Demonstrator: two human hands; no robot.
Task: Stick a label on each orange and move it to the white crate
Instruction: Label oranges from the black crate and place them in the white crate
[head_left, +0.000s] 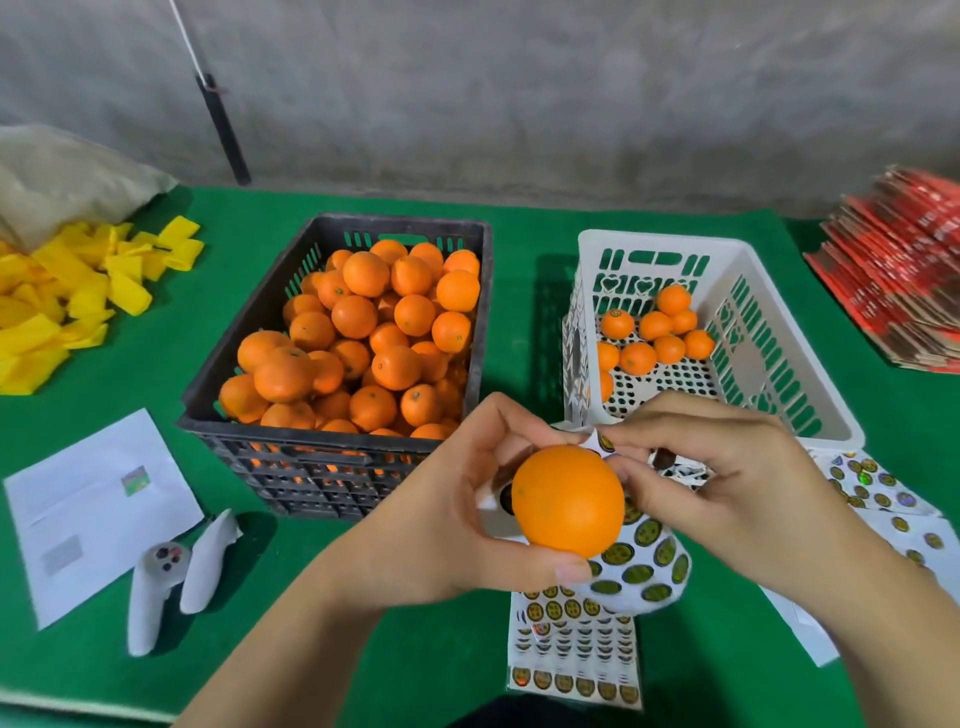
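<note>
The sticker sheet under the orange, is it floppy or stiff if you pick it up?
Probably floppy: the sticker sheet curls up and bends over beside the orange in the left hand. It looks thin like paper, so likely very light. The right hand pinches its top edge, so it may tear if tugged hard.

Fruit packing workshop: green-covered table (156, 364), black crate of oranges (337, 447), bare concrete wall (519, 93)

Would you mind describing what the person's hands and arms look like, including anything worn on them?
Both the left hand and the right hand are bare, without gloves. No rings, watch or bracelets show. Both forearms are uncovered to the frame's edge, so no sleeves are visible. Fingernails look short and unpainted.
</note>
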